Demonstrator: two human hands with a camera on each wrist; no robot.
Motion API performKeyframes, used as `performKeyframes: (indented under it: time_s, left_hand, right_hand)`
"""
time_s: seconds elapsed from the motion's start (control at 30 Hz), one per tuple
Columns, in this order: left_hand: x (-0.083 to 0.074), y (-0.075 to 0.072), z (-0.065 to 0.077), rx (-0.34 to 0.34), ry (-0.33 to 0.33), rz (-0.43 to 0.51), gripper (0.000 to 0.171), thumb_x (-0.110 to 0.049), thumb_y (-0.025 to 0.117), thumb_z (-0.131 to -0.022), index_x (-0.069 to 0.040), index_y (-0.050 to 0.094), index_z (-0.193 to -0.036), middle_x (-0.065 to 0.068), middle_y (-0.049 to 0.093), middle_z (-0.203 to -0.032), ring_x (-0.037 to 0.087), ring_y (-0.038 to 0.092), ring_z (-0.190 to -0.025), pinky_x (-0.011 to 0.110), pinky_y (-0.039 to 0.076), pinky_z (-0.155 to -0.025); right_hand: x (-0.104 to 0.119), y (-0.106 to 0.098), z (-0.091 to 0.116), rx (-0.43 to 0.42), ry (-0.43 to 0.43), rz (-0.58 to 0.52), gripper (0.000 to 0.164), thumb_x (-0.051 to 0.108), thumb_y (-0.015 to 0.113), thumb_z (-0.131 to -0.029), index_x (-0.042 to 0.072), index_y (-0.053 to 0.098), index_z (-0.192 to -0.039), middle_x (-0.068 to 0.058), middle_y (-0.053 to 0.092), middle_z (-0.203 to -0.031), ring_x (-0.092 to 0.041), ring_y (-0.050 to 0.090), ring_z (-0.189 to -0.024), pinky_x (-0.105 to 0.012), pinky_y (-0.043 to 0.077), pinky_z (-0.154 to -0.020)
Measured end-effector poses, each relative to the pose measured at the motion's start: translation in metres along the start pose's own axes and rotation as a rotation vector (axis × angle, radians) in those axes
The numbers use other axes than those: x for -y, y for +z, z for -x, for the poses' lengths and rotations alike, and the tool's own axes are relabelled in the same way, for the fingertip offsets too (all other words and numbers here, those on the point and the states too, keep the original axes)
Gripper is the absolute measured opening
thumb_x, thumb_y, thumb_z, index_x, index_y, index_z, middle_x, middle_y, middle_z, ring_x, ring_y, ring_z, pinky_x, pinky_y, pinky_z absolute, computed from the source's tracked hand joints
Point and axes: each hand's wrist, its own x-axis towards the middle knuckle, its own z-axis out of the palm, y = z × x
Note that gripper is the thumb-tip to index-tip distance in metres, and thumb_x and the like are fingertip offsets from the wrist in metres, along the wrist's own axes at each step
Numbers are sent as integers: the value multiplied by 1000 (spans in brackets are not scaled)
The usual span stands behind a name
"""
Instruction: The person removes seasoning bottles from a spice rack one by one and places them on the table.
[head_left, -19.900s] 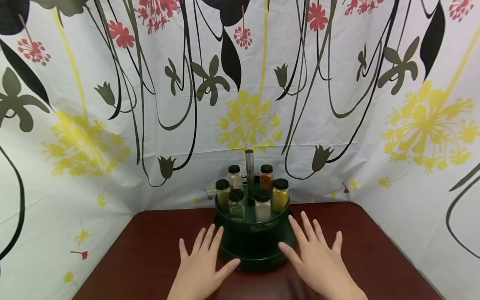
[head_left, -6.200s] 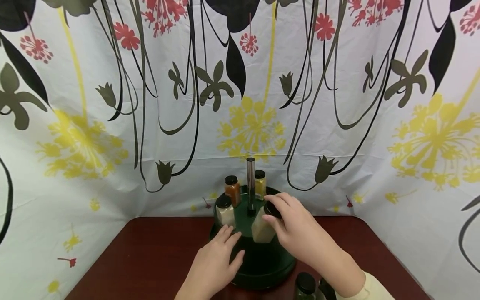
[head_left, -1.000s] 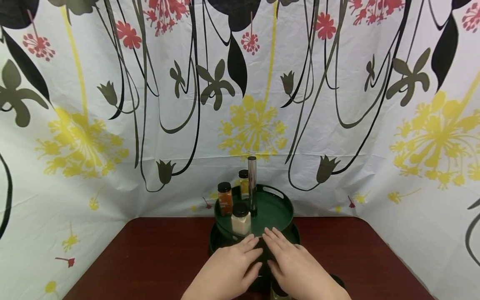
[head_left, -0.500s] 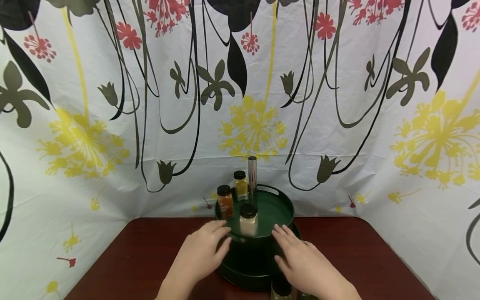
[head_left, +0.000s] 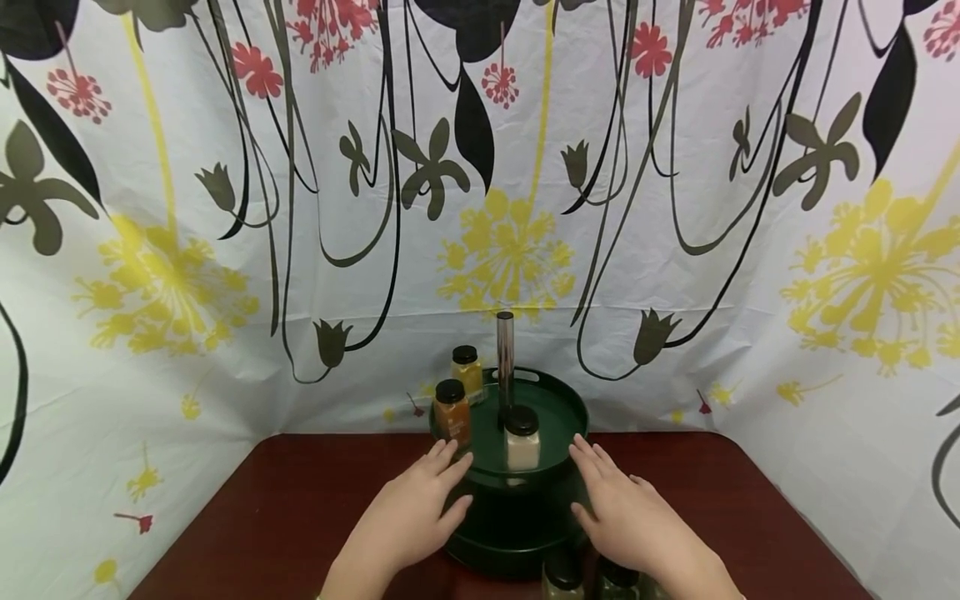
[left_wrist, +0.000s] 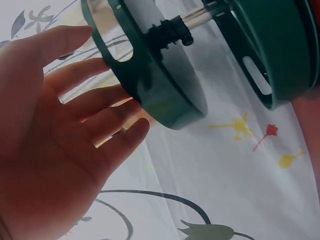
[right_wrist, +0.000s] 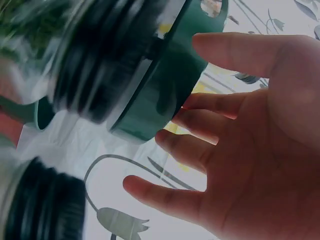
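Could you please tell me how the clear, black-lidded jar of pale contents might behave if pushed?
The clear, flat-sided, black-lidded jar of pale contents would probably slide rather than roll, as it stands upright. It looks rigid, with straight walls, so it likely won't squash. The round green upper tray has a raised rim that might stop it.
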Motion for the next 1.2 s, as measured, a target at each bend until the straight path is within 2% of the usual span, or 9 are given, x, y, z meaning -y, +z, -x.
performKeyframes:
  time_s: [0.3, 0.4, 0.57, 0.73, 0.8, 0.87, 0.97, 1.13, 1.2]
  left_hand:
    - [-13, -7, 2, 18, 22, -22, 53, -44, 51, -99, -16, 48, -144, 13, 38, -150, 29, 33, -136, 46, 52, -89]
    - [-13, -8, 3, 2, 16, -20, 52, -43, 51, -99, -16, 48, -144, 13, 37, -150, 29, 34, -136, 44, 54, -86]
    - [-13, -9, 3, -21, 15, -6, 51, -41, 52, -99, -19, 48, -144, 12, 37, -150, 28, 33, -137, 44, 55, -83]
    - [-13, -8, 4, 4, -7, 6, 50, -41, 52, -99, -21, 48, -144, 11, 37, -151, 27, 32, -137, 47, 53, -87]
    - [-14, -9, 4, 23, -12, -10, 50, -41, 53, -98, -22, 48, -144, 11, 37, -150, 28, 33, -137, 48, 51, -90]
    - [-16, -9, 2, 34, -2, -39, 50, -41, 54, -98, -22, 49, -144, 12, 39, -149, 29, 35, -135, 49, 50, -93]
    - [-19, -9, 0, 37, 12, -69, 50, -41, 54, -98, -22, 49, -143, 13, 41, -148, 30, 37, -134, 48, 50, -92]
    - [-18, -4, 1, -1, 24, -79, 49, -40, 55, -97, -21, 50, -143, 13, 42, -147, 30, 39, -133, 44, 54, -86]
    - [-17, -2, 1, -16, 28, -85, 49, -40, 55, -97, -22, 50, -143, 13, 42, -147, 30, 39, -133, 44, 54, -85]
  right_hand:
    - [-2, -7, 5, 26, 18, 52, 74, 37, 64, -91, 9, 32, -152, -5, 20, -159, -31, 21, -142, -64, 36, -97]
    - [3, -15, 7, -32, -33, 58, 67, 36, 64, -92, 6, 40, -147, -9, 25, -157, -32, 27, -139, -61, 39, -97]
    - [17, -30, 10, -191, -142, 65, 53, 29, 62, -94, 6, 50, -140, -12, 36, -151, -26, 54, -119, -48, 51, -88]
    - [35, -47, 0, -226, -229, 154, 50, 23, 63, -94, 7, 51, -139, -13, 38, -148, -25, 57, -113, -40, 54, -75]
    - [42, -55, -5, -221, -246, 208, 50, 23, 64, -93, 7, 51, -139, -13, 39, -148, -25, 59, -106, -35, 54, -65]
    - [47, -61, -10, -199, -249, 244, 51, 22, 66, -92, 8, 51, -138, -13, 39, -148, -21, 61, -91, -29, 49, -53]
    - [53, -67, -16, -133, -224, 257, 52, 22, 66, -92, 10, 50, -140, -13, 39, -147, -13, 57, -69, -25, 41, -45]
    - [59, -66, -32, -63, -205, 234, 56, 24, 64, -94, 13, 44, -145, -15, 43, -141, -6, 46, -47, -26, 42, -44]
    - [60, -64, -39, -67, -200, 212, 58, 28, 63, -94, 13, 42, -146, -15, 46, -135, -6, 46, -48, -26, 43, -45]
